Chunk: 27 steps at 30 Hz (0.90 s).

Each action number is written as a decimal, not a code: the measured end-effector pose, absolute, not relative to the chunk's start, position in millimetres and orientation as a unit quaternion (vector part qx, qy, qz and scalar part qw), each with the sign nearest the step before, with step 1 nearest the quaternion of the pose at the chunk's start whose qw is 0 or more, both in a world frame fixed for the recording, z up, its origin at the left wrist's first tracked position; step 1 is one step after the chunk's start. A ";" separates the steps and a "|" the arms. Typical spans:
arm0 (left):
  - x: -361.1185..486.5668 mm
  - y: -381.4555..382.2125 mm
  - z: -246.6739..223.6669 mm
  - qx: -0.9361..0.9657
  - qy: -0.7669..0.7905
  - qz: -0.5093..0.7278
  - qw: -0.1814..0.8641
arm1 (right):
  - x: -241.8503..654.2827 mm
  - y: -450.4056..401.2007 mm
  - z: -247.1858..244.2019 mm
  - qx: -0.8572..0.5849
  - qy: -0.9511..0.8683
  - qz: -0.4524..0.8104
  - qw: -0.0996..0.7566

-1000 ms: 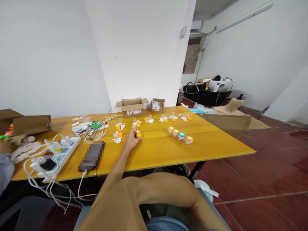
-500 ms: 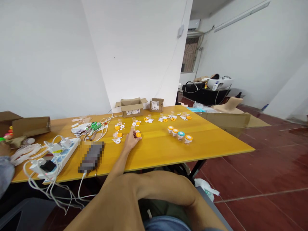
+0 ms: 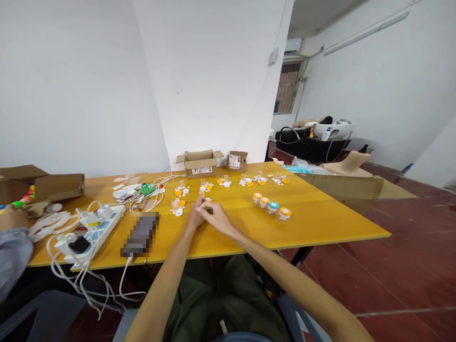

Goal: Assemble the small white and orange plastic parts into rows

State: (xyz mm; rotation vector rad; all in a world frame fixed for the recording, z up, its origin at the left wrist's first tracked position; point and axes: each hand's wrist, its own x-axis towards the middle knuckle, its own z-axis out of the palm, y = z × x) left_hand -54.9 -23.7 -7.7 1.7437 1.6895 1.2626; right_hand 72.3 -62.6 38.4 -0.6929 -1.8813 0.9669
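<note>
My left hand (image 3: pixel 195 214) is over the table, its fingers closed, with a small clear cup (image 3: pixel 201 194) just beyond the fingertips. My right hand (image 3: pixel 216 217) meets it from the right, thumb and fingers pinched together. What lies between the two hands is hidden by the fingers. Small white parts (image 3: pixel 208 199) lie beside the fingertips. Left of my hands is a group with a clear cup (image 3: pixel 175 204), an orange ring-like lid (image 3: pixel 182 203) and a white disc (image 3: pixel 178 213).
Several similar groups of parts line the table's far side. Jars with orange lids (image 3: pixel 285 212) and one with a teal lid (image 3: pixel 273 205) stand right. A power strip (image 3: pixel 103 232), phone (image 3: pixel 139 235), cables and cardboard boxes (image 3: pixel 199 169) are around. Another person's hand (image 3: pixel 13 219) is far left.
My right hand has come up from near my body to meet my left hand. The orange lid seen by my left hand is now out of sight. The view has shifted slightly.
</note>
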 end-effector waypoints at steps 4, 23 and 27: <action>-54.4 -27.3 2.2 0.658 0.549 0.464 0.224 | 87.4 -35.9 14.6 -0.424 -0.731 0.253 0.471; -54.6 -32.2 4.5 0.676 0.527 0.463 0.224 | 92.1 -27.5 14.6 -0.464 -0.784 0.161 0.380; -54.4 -32.7 4.7 0.672 0.529 0.467 0.227 | 91.2 -30.5 15.6 -0.472 -0.779 0.163 0.379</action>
